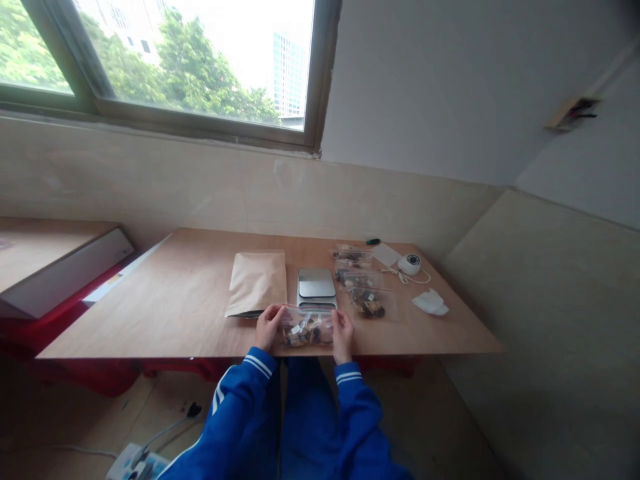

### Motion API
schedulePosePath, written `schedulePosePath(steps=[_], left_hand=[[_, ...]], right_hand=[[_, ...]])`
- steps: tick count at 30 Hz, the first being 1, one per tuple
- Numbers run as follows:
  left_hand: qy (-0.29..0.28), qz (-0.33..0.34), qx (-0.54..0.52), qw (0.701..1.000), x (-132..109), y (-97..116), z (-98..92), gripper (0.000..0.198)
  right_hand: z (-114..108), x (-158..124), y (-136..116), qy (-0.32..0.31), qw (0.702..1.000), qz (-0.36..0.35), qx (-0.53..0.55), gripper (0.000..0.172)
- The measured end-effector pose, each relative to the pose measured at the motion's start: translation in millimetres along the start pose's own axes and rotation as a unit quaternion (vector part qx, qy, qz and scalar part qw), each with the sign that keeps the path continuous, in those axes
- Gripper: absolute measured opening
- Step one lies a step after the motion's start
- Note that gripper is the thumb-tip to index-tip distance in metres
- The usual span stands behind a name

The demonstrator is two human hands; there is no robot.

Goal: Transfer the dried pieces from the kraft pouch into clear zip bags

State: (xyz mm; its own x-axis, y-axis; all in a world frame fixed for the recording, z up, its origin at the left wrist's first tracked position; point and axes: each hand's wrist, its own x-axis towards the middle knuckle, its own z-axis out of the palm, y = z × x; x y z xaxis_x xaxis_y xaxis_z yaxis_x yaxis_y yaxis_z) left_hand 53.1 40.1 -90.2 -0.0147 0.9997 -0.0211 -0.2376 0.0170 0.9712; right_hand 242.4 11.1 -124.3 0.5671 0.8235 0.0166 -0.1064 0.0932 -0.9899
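Both my hands hold a clear zip bag [307,331] by its top corners, near the table's front edge. Inside it are brown and dark dried pieces, perhaps mushrooms, and a small white packet. My left hand [269,328] pinches the left corner, my right hand [343,335] the right one. Just behind the bag sits a digital scale [317,284] with a bare metal plate; the bag covers its front. Left of the scale a brown kraft pouch [257,283] lies flat. To the right, several filled zip bags [369,303] lie in a column.
A white round device [410,264] with a cable, a white card [387,255] and a green-handled tool [373,241] lie at the back right of the wooden table [150,300]. Crumpled white tissue [431,303] is nearer the right edge. A power strip [137,462] lies on the floor.
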Motion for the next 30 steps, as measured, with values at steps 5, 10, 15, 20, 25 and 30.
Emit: schedulePosePath(steps=[5, 10, 15, 20, 25, 30], left_hand=[[0.000, -0.003, -0.007, 1.000, 0.8, -1.3, -0.3, 0.038], [-0.016, -0.018, -0.012, 1.000, 1.2, -3.2, 0.7, 0.036], [-0.001, -0.018, 0.030, 0.999, 2.8, -3.5, 0.7, 0.038], [0.037, -0.040, 0.023, 0.998, 5.5, -8.0, -1.1, 0.044], [0.014, -0.026, 0.056, 0.998, 4.2, -7.6, -1.0, 0.037], [0.010, -0.027, 0.084, 0.996, 4.7, -6.2, 1.4, 0.035]], right_hand=[[-0.3, 0.3, -0.7, -0.043, 0.999, 0.018, 0.005, 0.043], [-1.3, 2.4, -0.6, -0.074, 0.997, 0.027, 0.015, 0.039], [-1.1, 1.1, -6.6, -0.115, 0.993, 0.038, -0.009, 0.039], [1.1, -0.7, -9.2, -0.100, 0.993, 0.052, -0.022, 0.042], [1.4, -2.1, -11.8, -0.105, 0.992, 0.065, -0.008, 0.041], [0.4, -2.0, -15.7, -0.114, 0.989, 0.091, 0.015, 0.038]])
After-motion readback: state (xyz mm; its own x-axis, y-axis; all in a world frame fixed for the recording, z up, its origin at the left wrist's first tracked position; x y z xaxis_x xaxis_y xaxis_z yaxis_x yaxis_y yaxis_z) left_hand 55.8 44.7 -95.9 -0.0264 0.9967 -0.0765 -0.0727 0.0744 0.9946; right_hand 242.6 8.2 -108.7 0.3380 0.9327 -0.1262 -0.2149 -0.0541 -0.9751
